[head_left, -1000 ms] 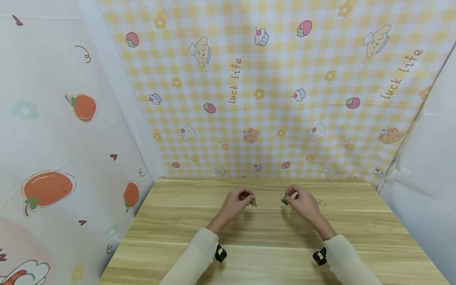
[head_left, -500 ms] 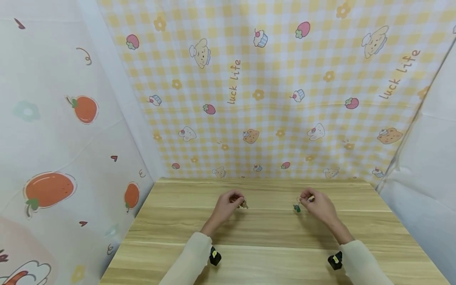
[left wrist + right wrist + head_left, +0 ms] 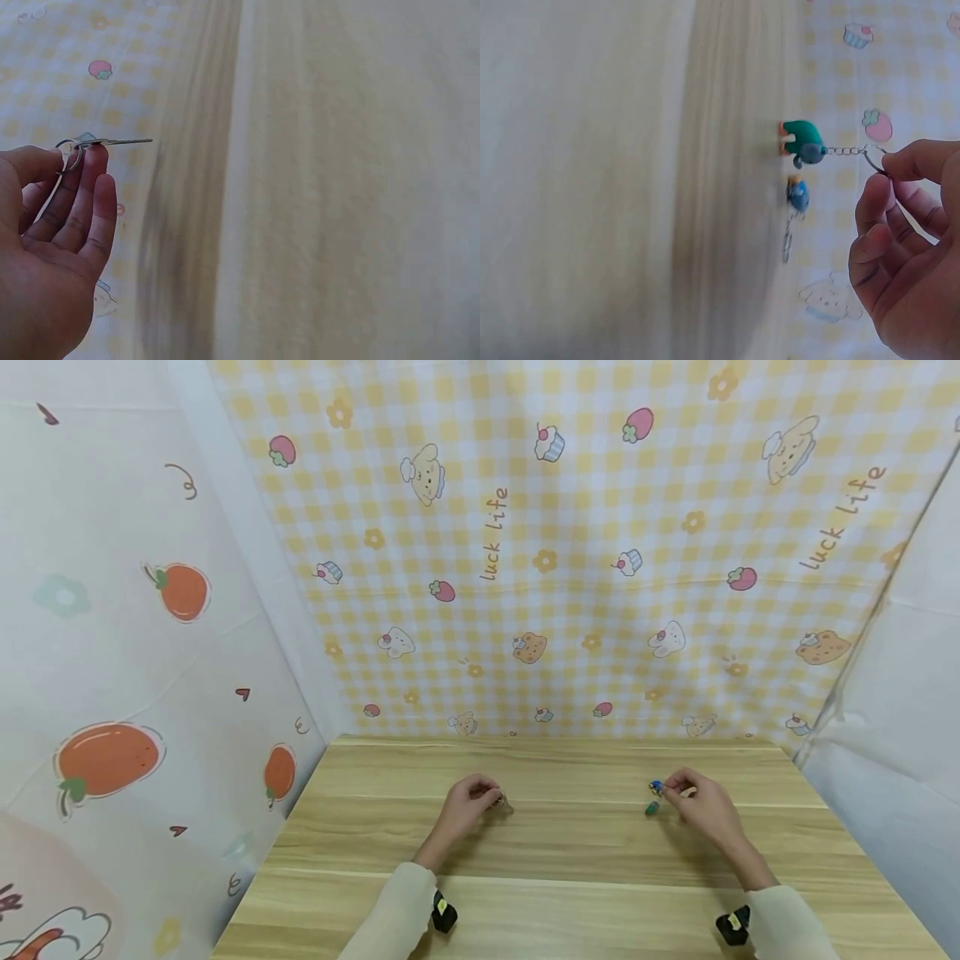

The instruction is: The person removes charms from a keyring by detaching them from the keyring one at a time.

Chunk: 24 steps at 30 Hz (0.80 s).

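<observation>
My left hand pinches a metal split ring between thumb and fingers. From that ring a slim key points outward over the tabletop; in the head view it is a small dull shape at the fingertips. My right hand pinches the ring of a keychain, whose figure has a green body, orange feet and a blue-grey head and hangs from a short chain. Close by, a blue figure keychain with its own metal chain lies on the table, apart from the right fingers.
The wood-grain table stretches between and in front of both hands. A yellow checked cloth rises at its back edge, with white printed sheeting on the left and a plain white side on the right.
My hands have moved apart, the left with the key leftward, the right with the green keychain rightward. The blue figure, hidden by the right hand before, now shows beside its fingers.
</observation>
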Each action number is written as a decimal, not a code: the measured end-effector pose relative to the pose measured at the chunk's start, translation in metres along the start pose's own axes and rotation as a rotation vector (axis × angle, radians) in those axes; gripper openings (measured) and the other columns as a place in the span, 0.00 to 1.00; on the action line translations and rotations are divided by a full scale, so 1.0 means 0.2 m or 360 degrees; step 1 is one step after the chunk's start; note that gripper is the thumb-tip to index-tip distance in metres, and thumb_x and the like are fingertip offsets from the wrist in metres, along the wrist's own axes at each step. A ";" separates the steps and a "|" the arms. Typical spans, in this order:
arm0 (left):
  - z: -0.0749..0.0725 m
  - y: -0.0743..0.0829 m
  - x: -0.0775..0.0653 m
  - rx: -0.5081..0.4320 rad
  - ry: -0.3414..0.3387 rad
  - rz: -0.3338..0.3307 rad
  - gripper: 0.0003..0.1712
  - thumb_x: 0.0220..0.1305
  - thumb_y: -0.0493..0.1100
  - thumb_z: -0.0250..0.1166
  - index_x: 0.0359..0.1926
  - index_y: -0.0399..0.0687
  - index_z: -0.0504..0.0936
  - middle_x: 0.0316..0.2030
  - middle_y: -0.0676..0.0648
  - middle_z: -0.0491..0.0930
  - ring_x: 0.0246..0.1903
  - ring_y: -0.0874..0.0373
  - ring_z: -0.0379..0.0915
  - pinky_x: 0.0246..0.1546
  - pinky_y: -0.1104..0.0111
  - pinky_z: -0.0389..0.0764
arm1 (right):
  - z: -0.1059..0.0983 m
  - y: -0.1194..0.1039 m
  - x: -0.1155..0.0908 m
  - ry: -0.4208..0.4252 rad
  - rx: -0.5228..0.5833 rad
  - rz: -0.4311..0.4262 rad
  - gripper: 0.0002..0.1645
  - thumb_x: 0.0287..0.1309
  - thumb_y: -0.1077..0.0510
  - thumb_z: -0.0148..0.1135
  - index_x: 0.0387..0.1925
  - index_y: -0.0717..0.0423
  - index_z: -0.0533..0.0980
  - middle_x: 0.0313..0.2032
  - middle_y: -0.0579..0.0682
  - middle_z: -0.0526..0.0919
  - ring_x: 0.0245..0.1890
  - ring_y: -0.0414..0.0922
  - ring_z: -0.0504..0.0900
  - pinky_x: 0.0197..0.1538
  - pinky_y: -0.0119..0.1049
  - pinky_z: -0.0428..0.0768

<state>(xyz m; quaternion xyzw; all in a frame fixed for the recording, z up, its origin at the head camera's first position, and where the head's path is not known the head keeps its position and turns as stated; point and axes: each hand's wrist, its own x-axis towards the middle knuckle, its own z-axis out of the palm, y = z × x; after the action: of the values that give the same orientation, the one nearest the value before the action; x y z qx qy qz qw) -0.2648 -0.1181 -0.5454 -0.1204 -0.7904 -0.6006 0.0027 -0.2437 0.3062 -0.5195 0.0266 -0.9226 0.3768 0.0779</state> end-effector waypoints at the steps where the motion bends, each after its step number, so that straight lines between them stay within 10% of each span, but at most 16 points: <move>1: -0.01 -0.01 0.00 -0.0009 0.0006 -0.0024 0.08 0.76 0.38 0.66 0.46 0.36 0.85 0.43 0.38 0.88 0.43 0.52 0.86 0.44 0.61 0.89 | -0.01 0.01 -0.01 0.0001 0.0008 0.0011 0.09 0.74 0.57 0.64 0.46 0.60 0.81 0.39 0.54 0.85 0.27 0.45 0.84 0.28 0.33 0.78; 8: -0.05 -0.07 -0.02 0.0002 0.0029 -0.0117 0.08 0.75 0.36 0.66 0.46 0.33 0.85 0.42 0.35 0.87 0.39 0.52 0.85 0.41 0.64 0.89 | -0.06 0.10 -0.04 0.0004 0.0027 0.0097 0.13 0.75 0.57 0.62 0.49 0.65 0.80 0.41 0.58 0.85 0.24 0.44 0.83 0.28 0.33 0.78; 24: -0.12 -0.11 -0.02 0.0594 0.0020 0.0001 0.03 0.73 0.34 0.65 0.44 0.38 0.85 0.43 0.43 0.83 0.42 0.56 0.77 0.43 0.68 0.81 | -0.11 0.26 -0.05 -0.0143 -0.0043 0.0355 0.15 0.74 0.56 0.57 0.46 0.68 0.78 0.22 0.49 0.81 0.24 0.45 0.79 0.27 0.37 0.73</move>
<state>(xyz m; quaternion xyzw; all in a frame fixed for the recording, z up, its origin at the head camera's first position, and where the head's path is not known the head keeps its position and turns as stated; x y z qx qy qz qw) -0.2694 -0.1468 -0.5597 -0.1144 -0.8880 -0.4444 0.0302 -0.2366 0.3577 -0.5413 -0.0605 -0.9274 0.3692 -0.0055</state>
